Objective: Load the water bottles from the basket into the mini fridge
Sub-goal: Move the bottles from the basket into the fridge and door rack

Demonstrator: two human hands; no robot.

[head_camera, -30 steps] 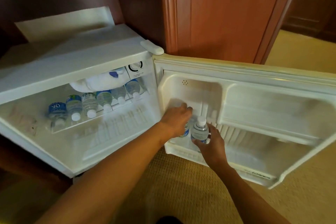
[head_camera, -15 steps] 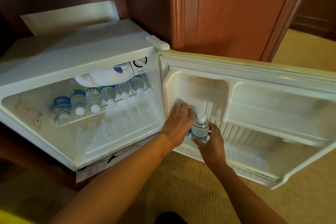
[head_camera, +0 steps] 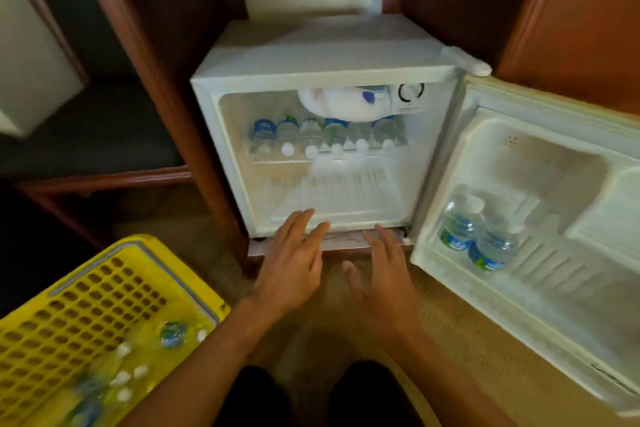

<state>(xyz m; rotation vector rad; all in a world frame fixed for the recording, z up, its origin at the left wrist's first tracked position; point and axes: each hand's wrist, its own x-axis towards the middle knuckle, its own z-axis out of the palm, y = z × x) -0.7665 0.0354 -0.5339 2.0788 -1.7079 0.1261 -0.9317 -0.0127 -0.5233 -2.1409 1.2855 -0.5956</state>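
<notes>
The white mini fridge (head_camera: 322, 55) stands open, its door (head_camera: 540, 291) swung out to the right. Two water bottles (head_camera: 479, 232) stand upright side by side in the door's lower shelf. Several bottles (head_camera: 325, 135) lie in a row on the upper shelf inside. My left hand (head_camera: 291, 260) and my right hand (head_camera: 384, 274) hover empty, fingers spread, in front of the fridge's bottom edge. The yellow basket (head_camera: 104, 291) sits at the lower left with several bottles (head_camera: 173, 334) lying in it, blurred.
A white wrapped bundle (head_camera: 343, 102) sits by the dial at the top inside the fridge. Dark wooden cabinet posts (head_camera: 145, 55) flank the fridge. An orange-brown wooden panel (head_camera: 581, 17) stands behind the door. Carpet (head_camera: 450, 319) covers the floor.
Both hands let go of the bottles in the door shelf and pulled back left to the fridge's front. The view swung left, bringing the basket into sight.
</notes>
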